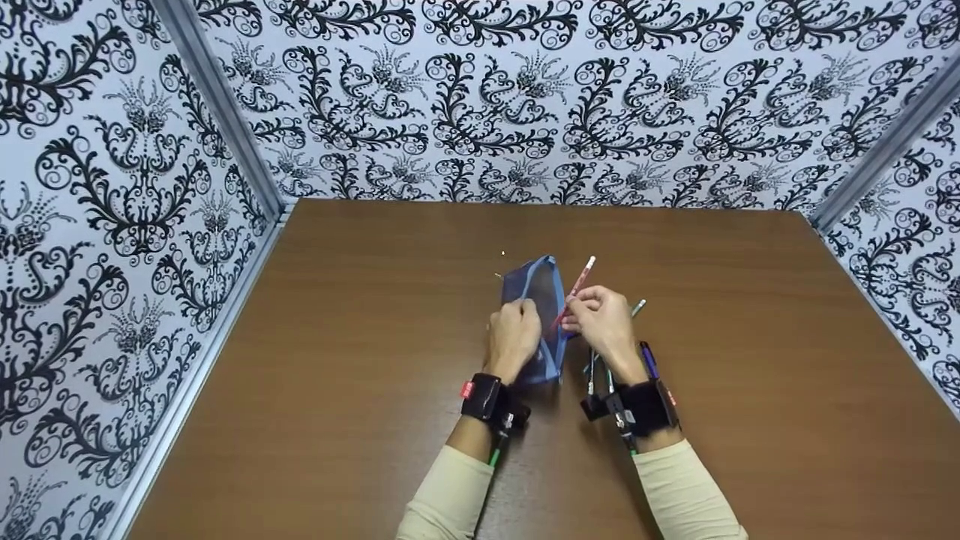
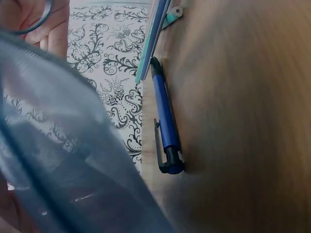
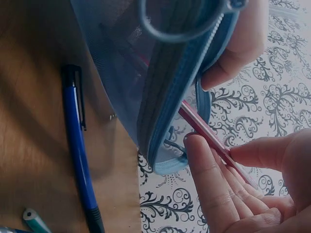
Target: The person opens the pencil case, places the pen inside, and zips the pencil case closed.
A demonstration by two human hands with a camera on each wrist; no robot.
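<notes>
A blue mesh zip pouch [image 1: 517, 283] stands with its mouth open, and my left hand [image 1: 514, 334] grips its side edge. My right hand [image 1: 602, 321] pinches a red-pink pencil [image 1: 582, 276] with a white end between thumb and fingers. The pencil slants down, and in the right wrist view its far part [image 3: 194, 119] passes through the zip opening into the pouch. A blue pen [image 3: 80, 150] with a black clip lies on the table beside the pouch. In the left wrist view, the pouch mesh [image 2: 92, 160] covers much of the left side.
Several slim pencils [image 2: 154, 41] lie past the blue pen, one of them green. A green pencil's end [image 1: 639, 306] shows beyond my right hand. The brown table [image 1: 360, 337] is bounded by patterned walls [image 1: 487, 112] at the back and sides.
</notes>
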